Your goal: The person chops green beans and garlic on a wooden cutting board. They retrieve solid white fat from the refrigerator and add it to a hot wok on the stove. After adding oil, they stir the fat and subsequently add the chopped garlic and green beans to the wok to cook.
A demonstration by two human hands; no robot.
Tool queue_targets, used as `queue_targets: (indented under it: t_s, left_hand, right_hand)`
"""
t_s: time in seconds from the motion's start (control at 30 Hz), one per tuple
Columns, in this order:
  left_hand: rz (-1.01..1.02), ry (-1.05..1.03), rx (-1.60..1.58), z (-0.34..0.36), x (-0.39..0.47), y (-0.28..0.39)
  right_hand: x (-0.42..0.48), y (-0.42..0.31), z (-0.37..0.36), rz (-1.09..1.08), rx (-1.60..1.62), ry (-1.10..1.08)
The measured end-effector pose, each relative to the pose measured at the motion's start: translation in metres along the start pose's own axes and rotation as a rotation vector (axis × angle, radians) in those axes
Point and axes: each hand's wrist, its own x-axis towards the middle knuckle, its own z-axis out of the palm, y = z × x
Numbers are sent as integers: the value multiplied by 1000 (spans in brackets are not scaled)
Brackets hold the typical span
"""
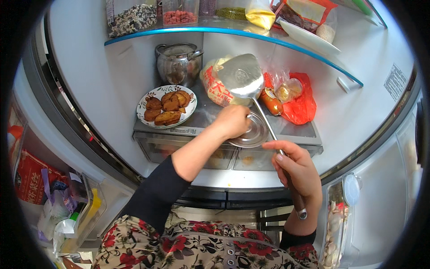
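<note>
My right hand (297,166) holds the dark handle of a metal wok spatula (243,75), its broad blade raised over the refrigerator shelf. My left hand (235,121) rests on a round glass lid (257,134) near the shelf's front edge; its fingers appear curled at the lid's middle, partly hidden. Behind the spatula blade stands a plastic bag with red print (215,87). Left of it, a patterned plate (142,109) bears several browned pieces of food (171,103). A steel pot (178,64) is at the back left.
A red plastic bag (304,104) and a wrapped sausage (271,102) lie at the right. Above runs a glass shelf (188,29) with containers and a tilted white plate (307,37). Drawers (188,148) sit below. Both open doors carry filled bins (97,205).
</note>
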Motion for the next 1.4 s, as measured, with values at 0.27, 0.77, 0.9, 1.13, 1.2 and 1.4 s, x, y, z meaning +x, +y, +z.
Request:
queue_targets:
  t_s: [0.27, 0.77, 0.9, 1.13, 1.2, 1.4]
  left_hand:
    - [19, -18, -187, 29, 15, 11]
    - [-109, 404, 548, -156, 39, -165]
    - [-171, 109, 632, -168, 55, -165]
    - [-164, 182, 548, -155, 37, -150]
    - [-40, 293, 569, -149, 28, -150]
    - [-14, 313, 551, -142, 15, -150]
  right_hand:
    - [-9, 8, -5, 9, 93, 67]
    - [13, 17, -5, -21, 152, 14]
    - [23, 14, -10, 19, 103, 2]
    - [65, 3, 2, 11, 58, -86]
    - [75, -7, 15, -41, 38, -69]
    - [120, -20, 40, -149, -60, -73]
